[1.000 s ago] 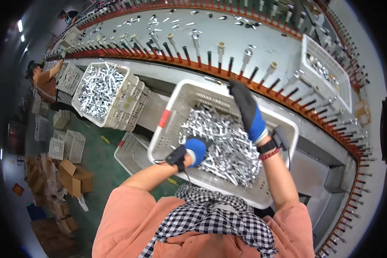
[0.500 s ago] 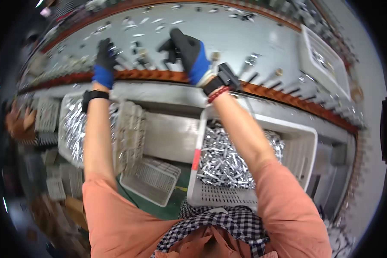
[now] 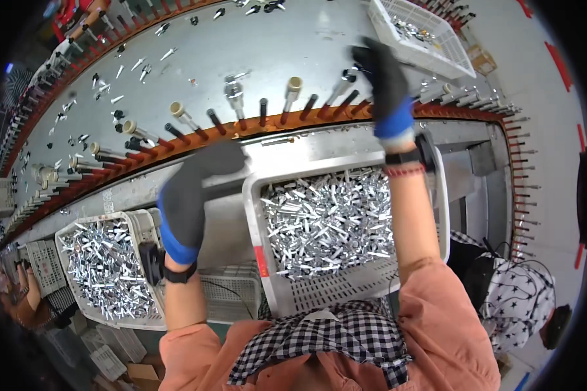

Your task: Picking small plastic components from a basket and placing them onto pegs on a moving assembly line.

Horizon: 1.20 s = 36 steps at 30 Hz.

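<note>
My left hand (image 3: pixel 192 199), in a black and blue glove, hangs over the gap just left of a white crate (image 3: pixel 257 247) heaped with small silver metal parts (image 3: pixel 329 221). Motion smears its fingers, and I cannot see whether anything is in them. Beyond that crate my right hand (image 3: pixel 386 88), gloved alike, reaches over a row of upright rods (image 3: pixel 263 112) along a brown rail (image 3: pixel 319 118). Its blurred fingertips are beside a rod topped by a silver metal fitting (image 3: pixel 341 85); contact is unclear. Another rod bears a larger chrome fitting (image 3: pixel 233 91), and several carry beige-topped pieces (image 3: pixel 293 91).
A second white crate of silver parts (image 3: pixel 107 270) stands at the left. On the grey tabletop (image 3: pixel 195 65) lie scattered small metal and black pieces. A white tray (image 3: pixel 437 55) sits at the far right. A person in star-patterned clothing (image 3: pixel 518 296) is at the right.
The view has swung to the right. My left hand has drawn back from the tabletop to beside the crate. My right hand has moved rightward along the rods.
</note>
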Available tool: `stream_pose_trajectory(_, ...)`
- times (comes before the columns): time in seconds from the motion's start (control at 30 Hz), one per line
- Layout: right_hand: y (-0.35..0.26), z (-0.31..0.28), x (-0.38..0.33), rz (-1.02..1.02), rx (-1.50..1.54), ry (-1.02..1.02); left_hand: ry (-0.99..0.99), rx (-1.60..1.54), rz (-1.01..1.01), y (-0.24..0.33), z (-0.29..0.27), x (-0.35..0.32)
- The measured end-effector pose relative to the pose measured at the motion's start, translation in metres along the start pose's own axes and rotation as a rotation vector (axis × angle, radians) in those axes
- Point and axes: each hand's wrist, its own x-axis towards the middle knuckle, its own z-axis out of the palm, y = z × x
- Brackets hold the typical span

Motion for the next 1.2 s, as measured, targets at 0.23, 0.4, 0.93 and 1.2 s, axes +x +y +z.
stream_pose_trajectory(0.23, -0.133, 0.065, -0.014, 0.375, 0.0, -0.632, -0.033, -0.369, 0.073, -0.065, 0.004, 0.136)
stream_pose_trajectory(0.4, -0.049, -0.065, -0.047, 0.015, -0.103, -0.442, 0.125, 0.17, 0.006, 0.015, 0.03, 0.074)
stream_pose_trajectory(0.93, -0.011, -0.181, -0.047, 0.333, 0.078, -0.382, -0.076, -0.091, 0.276, 0.035, 0.224, 0.172)
stream_pose_trajectory(1.2, 0.134, -0.326, 0.058, 0.485, 0.328, 0.125, -0.103, -0.125, -0.188, 0.147, 0.268, 0.068)
